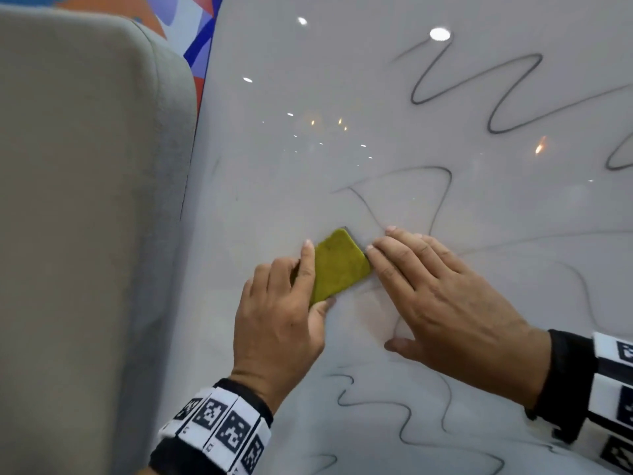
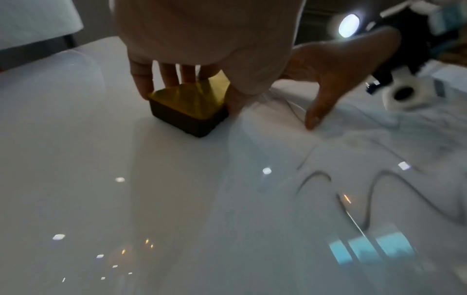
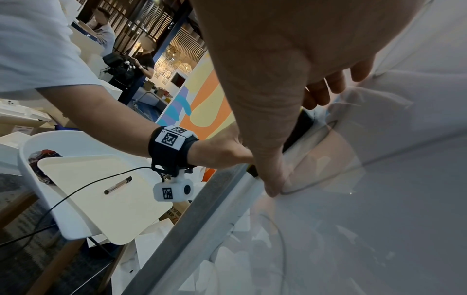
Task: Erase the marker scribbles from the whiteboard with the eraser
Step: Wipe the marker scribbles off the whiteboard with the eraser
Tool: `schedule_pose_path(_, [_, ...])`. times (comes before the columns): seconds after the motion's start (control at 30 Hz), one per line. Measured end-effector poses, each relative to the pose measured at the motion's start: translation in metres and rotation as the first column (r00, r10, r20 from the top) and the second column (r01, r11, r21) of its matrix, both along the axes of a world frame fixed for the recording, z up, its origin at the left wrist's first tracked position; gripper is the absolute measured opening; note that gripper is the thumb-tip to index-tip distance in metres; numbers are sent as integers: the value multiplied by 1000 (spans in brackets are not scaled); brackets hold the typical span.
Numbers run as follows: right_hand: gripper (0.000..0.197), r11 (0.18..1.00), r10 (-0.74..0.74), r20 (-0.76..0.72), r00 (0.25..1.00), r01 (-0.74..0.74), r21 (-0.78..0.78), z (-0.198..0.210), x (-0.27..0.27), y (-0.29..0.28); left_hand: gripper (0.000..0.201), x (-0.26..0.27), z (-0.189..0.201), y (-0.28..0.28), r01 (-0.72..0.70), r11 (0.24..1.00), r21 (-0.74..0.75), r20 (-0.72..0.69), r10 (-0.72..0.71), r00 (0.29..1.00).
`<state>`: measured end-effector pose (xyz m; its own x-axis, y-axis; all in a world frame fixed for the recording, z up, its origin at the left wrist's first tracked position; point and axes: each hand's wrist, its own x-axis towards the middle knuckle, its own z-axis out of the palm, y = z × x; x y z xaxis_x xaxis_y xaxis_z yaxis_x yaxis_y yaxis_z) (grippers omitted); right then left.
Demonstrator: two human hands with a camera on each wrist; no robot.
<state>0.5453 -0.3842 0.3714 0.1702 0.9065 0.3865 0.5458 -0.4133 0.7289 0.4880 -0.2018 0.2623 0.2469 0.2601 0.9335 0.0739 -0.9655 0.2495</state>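
Note:
The whiteboard point(image 1: 274, 166) fills most of the head view, and black marker scribbles point(image 1: 507, 97) run across its right and lower parts. A yellow-green eraser point(image 1: 339, 265) lies flat on the board; the left wrist view shows the eraser point(image 2: 187, 107) with a dark base. My left hand point(image 1: 310, 272) grips it, index finger along its left side and thumb under its lower edge. My right hand point(image 1: 438, 289) lies flat on the board with straight fingers, its fingertips point(image 1: 370, 249) touching the eraser's right edge. The board left of the eraser carries almost no marks.
A beige padded panel point(image 1: 85, 200) stands against the board's left edge, with a colourful wall point(image 1: 191, 29) behind it. In the right wrist view, the board's metal frame point(image 3: 202, 219) runs diagonally. Beyond it is a white chair point(image 3: 101, 199) with a pen point(image 3: 117, 185) on it.

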Motion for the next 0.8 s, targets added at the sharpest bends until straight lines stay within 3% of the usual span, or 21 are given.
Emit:
schedule_pose_path(0.13, [121,1000,5,3,1000,-5,14,6,-1,0,67,-6,-8,12,57,962,268,-57,-43,997])
schedule_pose_path(0.2, [122,1000,-6,2,1000,6,22,10,-1,0,66,-8,1,24,48,941,335,-68,-27,997])
schedule_pose_path(0.37, [122,999,4,0,1000,-4,38,9,-1,1,71,-5,78,54,-30,989,145,2,30,1000])
schedule_pose_path(0.57, [103,996,27,23,999,-25,-89,-3,0,3,66,-9,67,62,22,901,432,-60,4,998])
schedule_pose_path(0.63, [96,990,30,22,999,-27,-141,-6,1,6,67,-8,74,66,24,904,427,-59,2,998])
schedule_pose_path(0.73, [92,986,58,19,998,-54,-158,1,1,12,69,-6,104,66,30,952,304,-8,-29,1000])
schedule_pose_path(0.8, [87,986,81,21,997,-77,-146,8,1,14,68,-3,115,63,30,943,333,7,-34,999])
